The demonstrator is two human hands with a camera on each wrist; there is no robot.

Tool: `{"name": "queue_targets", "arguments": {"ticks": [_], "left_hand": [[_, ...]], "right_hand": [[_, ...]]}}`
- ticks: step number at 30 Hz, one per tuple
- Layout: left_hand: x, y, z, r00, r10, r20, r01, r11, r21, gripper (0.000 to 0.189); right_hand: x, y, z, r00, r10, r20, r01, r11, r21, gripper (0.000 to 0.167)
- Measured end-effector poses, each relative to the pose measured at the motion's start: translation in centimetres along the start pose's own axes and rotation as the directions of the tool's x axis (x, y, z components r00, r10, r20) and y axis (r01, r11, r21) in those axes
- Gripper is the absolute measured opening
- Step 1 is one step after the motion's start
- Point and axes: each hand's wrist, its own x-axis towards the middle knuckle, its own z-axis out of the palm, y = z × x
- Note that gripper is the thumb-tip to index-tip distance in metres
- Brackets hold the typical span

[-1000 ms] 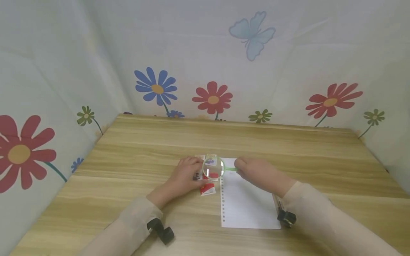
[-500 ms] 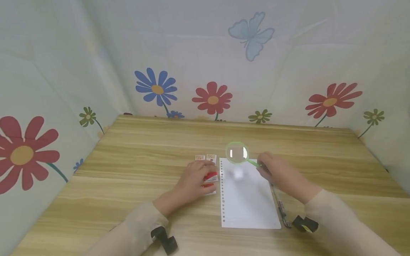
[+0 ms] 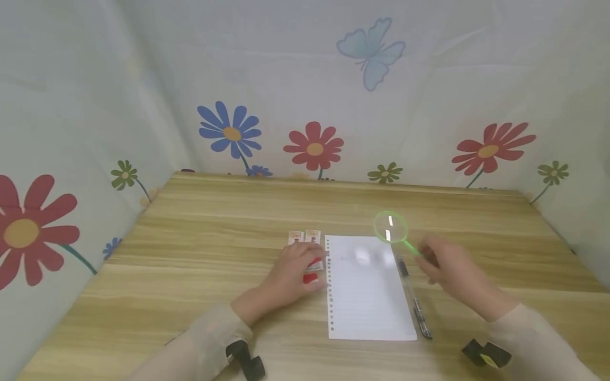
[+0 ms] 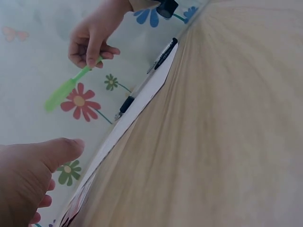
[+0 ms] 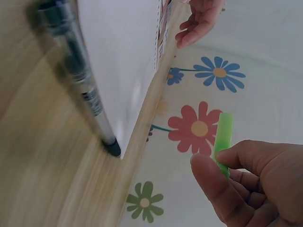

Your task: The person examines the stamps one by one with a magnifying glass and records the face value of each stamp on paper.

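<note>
Right hand (image 3: 445, 267) fingers (image 5: 227, 163) pinch the green handle of the magnifying glass (image 3: 392, 228), lens raised above the tabletop (image 3: 214, 222) past the paper sheet's (image 3: 364, 296) far right corner. Pen (image 3: 412, 299) lies beside the sheet. Left hand (image 3: 293, 270), fingers relaxed flat, rests on small cards (image 3: 305, 238).

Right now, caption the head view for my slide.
Right hand lifts a green magnifying glass beyond the pen; left hand rests on cards.
</note>
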Motion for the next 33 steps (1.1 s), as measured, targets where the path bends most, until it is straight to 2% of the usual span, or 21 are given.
{"name": "queue_targets", "arguments": {"ticks": [5, 12, 23, 33], "left_hand": [[0.1, 0.0, 0.1, 0.999, -0.009, 0.039, 0.009, 1.0, 0.002, 0.057], [0.5, 0.0, 0.1, 0.996, -0.023, 0.088, 0.023, 1.0, 0.003, 0.06], [1.1, -0.1, 0.0, 0.988, -0.057, 0.146, 0.053, 0.998, 0.037, 0.062], [1.2, -0.5, 0.5, 0.986, -0.06, 0.158, 0.055, 0.998, 0.039, 0.064]], "right_hand": [[-1.0, 1.3, -0.1, 0.999, 0.044, 0.007, -0.044, 0.998, 0.044, 0.008], [-2.5, 2.6, 0.2, 0.994, 0.112, 0.002, -0.112, 0.993, 0.025, 0.013], [-3.8, 3.8, 0.7, 0.987, 0.163, 0.012, -0.163, 0.987, -0.006, 0.011], [-4.4, 5.0, 1.3, 0.97, 0.242, 0.037, -0.241, 0.97, -0.026, 0.011]]}}
